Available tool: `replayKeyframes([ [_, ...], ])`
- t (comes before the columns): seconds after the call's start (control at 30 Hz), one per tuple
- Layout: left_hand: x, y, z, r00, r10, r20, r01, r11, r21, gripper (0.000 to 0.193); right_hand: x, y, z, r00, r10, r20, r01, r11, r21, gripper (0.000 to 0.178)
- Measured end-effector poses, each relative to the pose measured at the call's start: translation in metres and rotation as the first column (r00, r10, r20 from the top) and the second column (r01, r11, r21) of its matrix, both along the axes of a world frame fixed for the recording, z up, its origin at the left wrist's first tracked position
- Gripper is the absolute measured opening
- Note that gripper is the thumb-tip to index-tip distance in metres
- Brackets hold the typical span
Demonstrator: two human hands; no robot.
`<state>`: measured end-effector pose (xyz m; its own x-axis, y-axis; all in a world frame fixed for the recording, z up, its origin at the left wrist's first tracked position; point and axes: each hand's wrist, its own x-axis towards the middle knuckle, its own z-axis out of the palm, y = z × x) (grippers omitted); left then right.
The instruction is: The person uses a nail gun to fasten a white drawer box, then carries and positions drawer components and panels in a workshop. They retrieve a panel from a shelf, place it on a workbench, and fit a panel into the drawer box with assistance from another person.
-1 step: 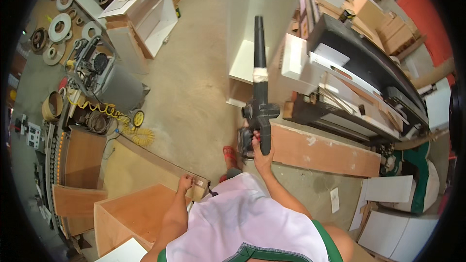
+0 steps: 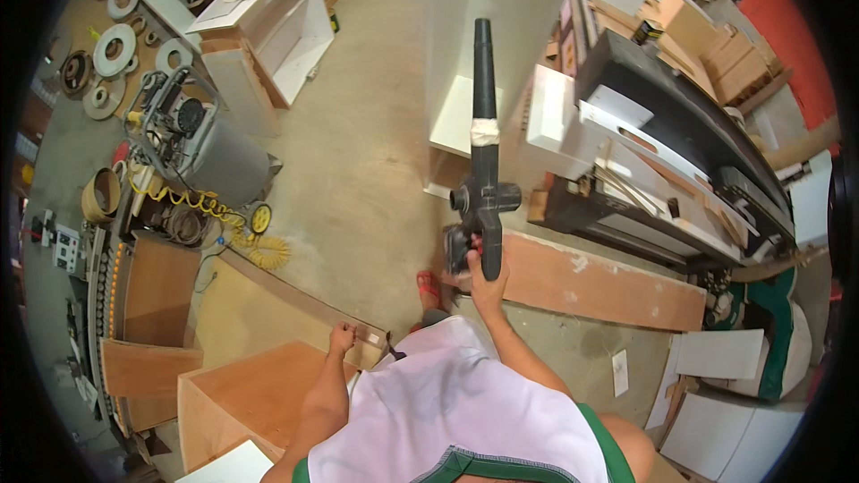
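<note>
Holding a black blower point(image 2: 486, 206), the right hand point(image 2: 489, 291) is wrapped around its near end, with the long nozzle point(image 2: 484, 72) in front of a tall white cabinet point(image 2: 454, 112). The left hand point(image 2: 342, 338), well apart from the right, is curled up near a flat tan board point(image 2: 268, 300), and I cannot tell if it grips anything.

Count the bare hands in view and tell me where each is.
2: the right hand grips the black blower; the left hand is near the tan panel.
</note>
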<state>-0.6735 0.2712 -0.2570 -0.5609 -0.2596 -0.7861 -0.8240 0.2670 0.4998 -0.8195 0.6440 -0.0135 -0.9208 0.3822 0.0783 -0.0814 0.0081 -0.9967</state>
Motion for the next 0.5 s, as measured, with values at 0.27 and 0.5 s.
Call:
replayKeyframes([
  [0.27,-0.098,-0.051,0.012,0.932,0.325,-0.160,-0.330,0.944,-0.008,0.018,-0.208,-0.012,-0.062,0.996,0.007,0.089,0.014,0.970,-0.243,0.030],
  [0.5,-0.165,-0.092,0.003,0.972,0.228,-0.050,-0.228,0.974,0.005,0.019,-0.315,-0.036,-0.125,0.986,-0.136,0.092,0.144,0.986,-0.089,0.030],
])
